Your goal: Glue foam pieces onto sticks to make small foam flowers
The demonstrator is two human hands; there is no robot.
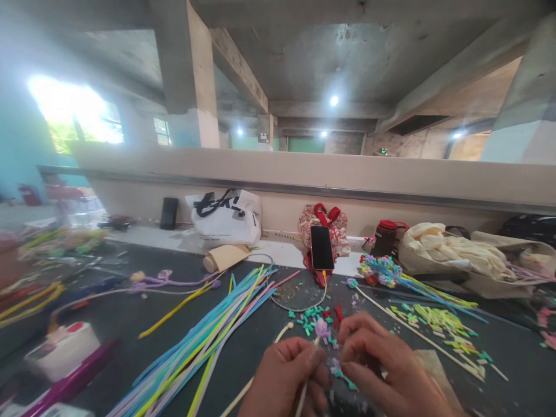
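Note:
My left hand [292, 370] is closed in a pinch on a pale pipe-cleaner stem [303, 394]. At the stem's top sits a small lilac flower [322, 329], just above my left fingertips. Close by on the right, my right hand [382, 362] has its fingers curled together; anything between them is hidden. Small cut teal pieces [310, 319] and a few red pieces [337, 315] lie just beyond both hands. Another cream stem [284, 333] rests left of my left hand. Long pipe cleaners [204, 341] in blue, yellow and lilac lie in a bundle further left.
A phone [321, 248] on a cable leans against a red patterned bag [345, 229]. Yellow-green cut pieces [434, 319] and a finished flower bunch [381, 270] lie right. A white bag [226, 220], dark bottle [384, 238] and cloth bag [456, 255] line the back. A purple tool [72, 379] lies left.

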